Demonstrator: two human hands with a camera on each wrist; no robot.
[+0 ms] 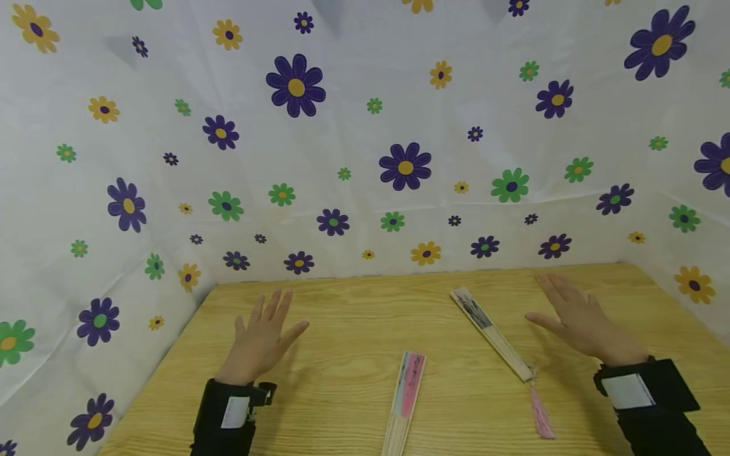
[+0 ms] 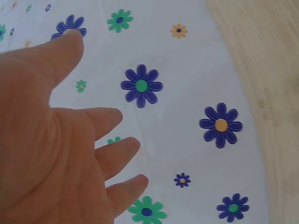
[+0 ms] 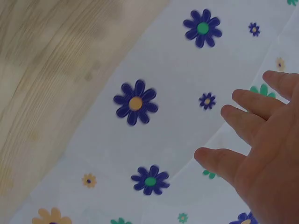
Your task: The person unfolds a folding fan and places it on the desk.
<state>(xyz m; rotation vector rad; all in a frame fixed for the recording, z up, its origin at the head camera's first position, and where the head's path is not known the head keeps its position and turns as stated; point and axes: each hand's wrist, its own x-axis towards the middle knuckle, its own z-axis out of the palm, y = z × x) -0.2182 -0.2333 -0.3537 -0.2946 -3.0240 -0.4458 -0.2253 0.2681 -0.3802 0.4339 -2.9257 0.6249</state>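
Two folded hand fans lie on the wooden table. One fan point(image 1: 407, 392), with a pink and pale grey-green leaf, is near the front edge of the head view, its lower end cut off. The other fan point(image 1: 492, 334) has a dark pattern on its leaf and a pink tassel point(image 1: 541, 413); it lies slantwise further right. My left hand point(image 1: 258, 342) is held over the left part of the table, fingers spread, holding nothing. On the right, my right hand point(image 1: 584, 323) is also spread and holds nothing, nearest to the tasselled fan. Neither wrist view shows a fan.
The light wooden table point(image 1: 342, 329) is bordered at the back and sides by a white cloth point(image 1: 353, 139) printed with purple, green and yellow flowers. Black bands with white labels wrap both wrists.
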